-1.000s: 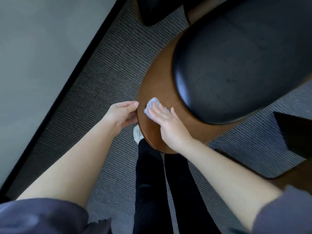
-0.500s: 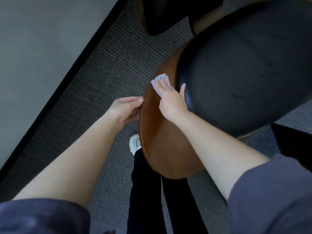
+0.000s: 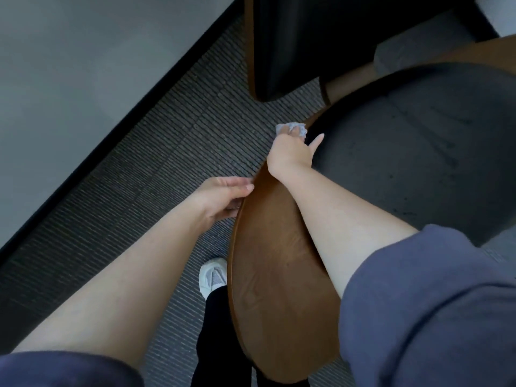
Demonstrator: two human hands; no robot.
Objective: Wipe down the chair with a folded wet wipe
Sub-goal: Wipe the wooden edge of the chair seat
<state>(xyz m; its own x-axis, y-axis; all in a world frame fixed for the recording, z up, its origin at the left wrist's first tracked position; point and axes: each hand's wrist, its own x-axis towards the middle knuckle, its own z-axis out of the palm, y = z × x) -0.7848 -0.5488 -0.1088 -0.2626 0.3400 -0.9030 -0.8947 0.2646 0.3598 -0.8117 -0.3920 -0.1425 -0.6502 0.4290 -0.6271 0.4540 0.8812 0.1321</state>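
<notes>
Head view. The chair (image 3: 273, 275) has a brown wooden shell with a curved rim and a black cushion (image 3: 418, 152) set in it. The shell runs from the lower centre of the frame up to the upper right.

The wipe (image 3: 291, 127) is a small pale blue wad. It sits on the wooden rim at the far end of the shell, just beside the cushion edge, and under the fingers of the right hand (image 3: 290, 152). The right hand lies over the wipe and presses it on the wood. Its thumb is spread away from the fingers and points toward the cushion. Only the front edge of the wipe shows past the fingertips.

The left hand (image 3: 220, 196) grips the near left rim of the shell. Its thumb lies along the top and its fingers curl round the edge.

Both forearms are bare, and each ends in a grey-blue sleeve (image 3: 432, 303).

Below the chair lies ribbed grey carpet (image 3: 167, 152). A white shoe (image 3: 212, 275) stands on it just beside the shell. A grey wall (image 3: 83, 65) with a black skirting (image 3: 156, 99) borders the carpet at left. A second chair (image 3: 307, 37), dark with a wooden edge, stands at the top.
</notes>
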